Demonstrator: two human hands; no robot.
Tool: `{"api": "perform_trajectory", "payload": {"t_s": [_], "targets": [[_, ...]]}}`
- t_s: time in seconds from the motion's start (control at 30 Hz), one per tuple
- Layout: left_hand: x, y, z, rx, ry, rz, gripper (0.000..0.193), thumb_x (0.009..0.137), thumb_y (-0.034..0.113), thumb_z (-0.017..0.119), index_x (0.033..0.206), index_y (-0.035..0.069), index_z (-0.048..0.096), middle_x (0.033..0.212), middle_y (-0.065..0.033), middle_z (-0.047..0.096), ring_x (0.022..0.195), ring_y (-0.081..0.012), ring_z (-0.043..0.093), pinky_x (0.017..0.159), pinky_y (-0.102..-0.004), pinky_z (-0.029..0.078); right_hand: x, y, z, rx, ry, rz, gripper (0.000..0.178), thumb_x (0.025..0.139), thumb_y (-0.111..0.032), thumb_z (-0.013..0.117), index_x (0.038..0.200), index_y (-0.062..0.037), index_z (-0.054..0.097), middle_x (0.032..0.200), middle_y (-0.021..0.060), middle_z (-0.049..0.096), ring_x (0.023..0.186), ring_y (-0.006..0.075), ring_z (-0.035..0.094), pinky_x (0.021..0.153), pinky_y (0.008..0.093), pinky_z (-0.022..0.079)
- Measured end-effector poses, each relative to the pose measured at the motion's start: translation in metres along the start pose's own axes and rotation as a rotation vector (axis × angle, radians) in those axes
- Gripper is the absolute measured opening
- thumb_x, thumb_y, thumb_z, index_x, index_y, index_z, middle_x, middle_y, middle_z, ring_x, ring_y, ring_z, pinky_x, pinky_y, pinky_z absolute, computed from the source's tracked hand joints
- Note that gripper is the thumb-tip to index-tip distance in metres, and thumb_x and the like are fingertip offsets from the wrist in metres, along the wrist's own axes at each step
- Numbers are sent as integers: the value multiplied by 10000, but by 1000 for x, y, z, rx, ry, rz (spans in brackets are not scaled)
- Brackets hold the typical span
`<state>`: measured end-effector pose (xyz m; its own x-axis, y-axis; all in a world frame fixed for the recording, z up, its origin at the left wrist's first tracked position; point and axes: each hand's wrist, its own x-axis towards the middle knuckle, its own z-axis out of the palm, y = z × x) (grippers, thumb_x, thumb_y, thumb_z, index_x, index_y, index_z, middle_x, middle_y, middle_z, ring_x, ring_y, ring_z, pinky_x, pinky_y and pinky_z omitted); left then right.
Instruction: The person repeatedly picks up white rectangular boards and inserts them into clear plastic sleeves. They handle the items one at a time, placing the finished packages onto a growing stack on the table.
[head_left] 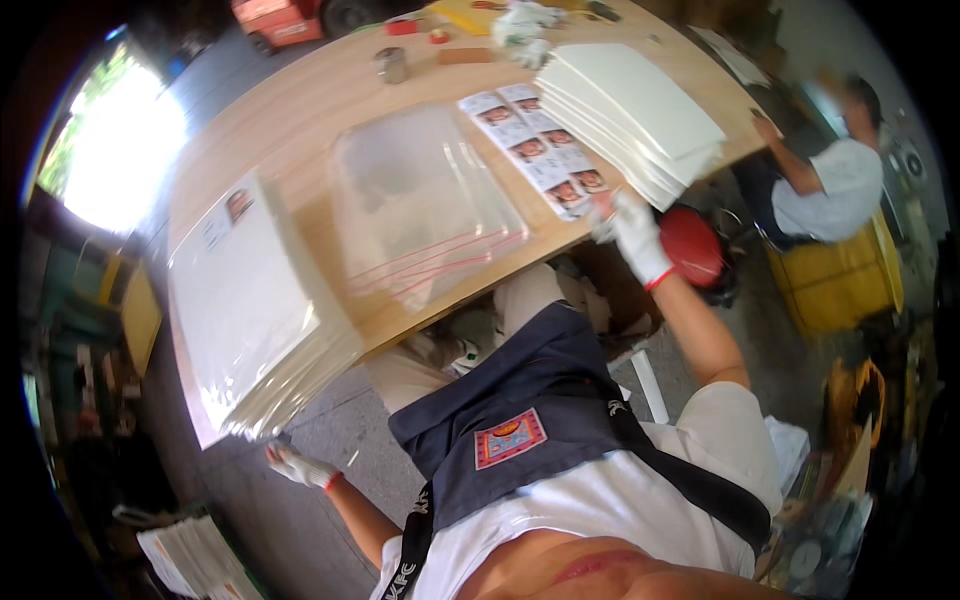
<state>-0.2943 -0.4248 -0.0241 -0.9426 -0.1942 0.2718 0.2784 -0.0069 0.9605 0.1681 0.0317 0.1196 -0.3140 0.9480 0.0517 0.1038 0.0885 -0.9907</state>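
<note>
My left hand point(303, 467), in a white glove with a red cuff, hangs low beside the near corner of a stack of plastic-sleeved white sheets point(245, 285). Its fingers are stretched out and hold nothing that I can see. My right hand point(637, 238), gloved the same way, is at the table's near edge. Its slightly blurred fingers are apart and point at the near end of the printed label sheets point(535, 150). Close by on the right lies a fanned stack of white boards point(635, 110). Clear plastic bags point(420, 200) with red seal lines lie between the stacks.
On the wooden table point(280, 130) stand a metal can point(391, 66), red tape rolls and white gloves point(525, 30). A red stool point(690, 245) is below its right edge. Another person point(830, 180) sits at the right. A red vehicle point(285, 20) stands beyond.
</note>
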Motion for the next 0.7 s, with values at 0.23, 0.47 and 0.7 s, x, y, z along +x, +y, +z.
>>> {"api": "perform_trajectory", "payload": {"t_s": [0.23,0.47,0.7], "targets": [[-116,-21,53,202,-585,13,381,816,-63,371,1158,-25,533,1121,-125,577,1033,-209,536,897,-313,431,76,-7,-179,379,253,442,296,930,-312,477,1083,-63,525,799,61,626,589,143,591,498,238,500],[-153,72,135,305,-1131,741,358,617,-16,549,954,60,641,986,-101,628,896,-285,596,798,-338,477,132,3,-235,148,139,533,397,904,-432,488,1117,-100,538,994,50,599,701,164,565,599,286,484],[-147,100,282,595,-1039,1160,396,772,208,573,1151,93,571,1207,-150,538,1098,-328,493,947,-432,372,210,29,-267,477,424,265,209,922,-210,494,1072,-70,527,1021,99,562,789,208,605,628,290,539]]}}
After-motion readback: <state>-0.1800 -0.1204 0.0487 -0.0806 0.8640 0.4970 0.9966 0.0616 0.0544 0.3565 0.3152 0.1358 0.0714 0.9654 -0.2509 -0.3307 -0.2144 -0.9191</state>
